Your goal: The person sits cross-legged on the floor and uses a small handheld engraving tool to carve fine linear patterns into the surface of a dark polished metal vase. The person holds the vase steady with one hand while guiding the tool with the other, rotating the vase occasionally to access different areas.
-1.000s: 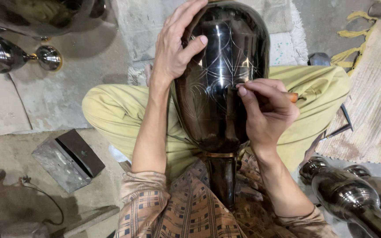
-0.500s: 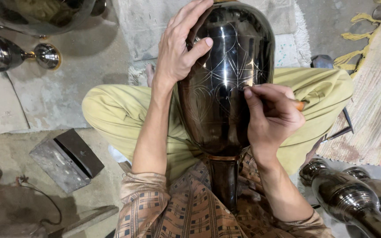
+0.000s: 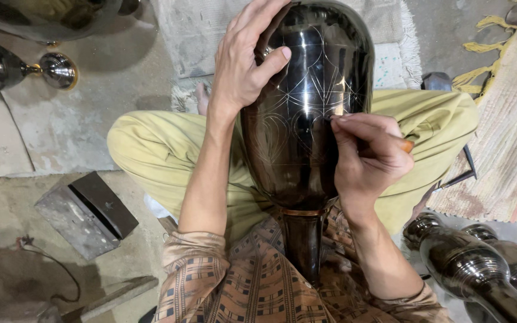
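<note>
A large dark polished metal vase [image 3: 306, 113], scored with fine curved lines, is laid across the lap of a seated person in yellow-green trousers [image 3: 151, 149], its narrow neck pointed toward the body. The left hand [image 3: 246, 66] is spread flat over the vase's upper left side. An orange-handled engraving tool [image 3: 407, 144] is gripped in the closed right hand [image 3: 369, 158], pressed against the vase's right flank. More shiny metal vases [image 3: 474, 269] are seen on the concrete floor [image 3: 61, 125] at the lower right.

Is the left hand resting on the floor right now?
No, the left hand is spread on the upper side of the dark vase.
</note>
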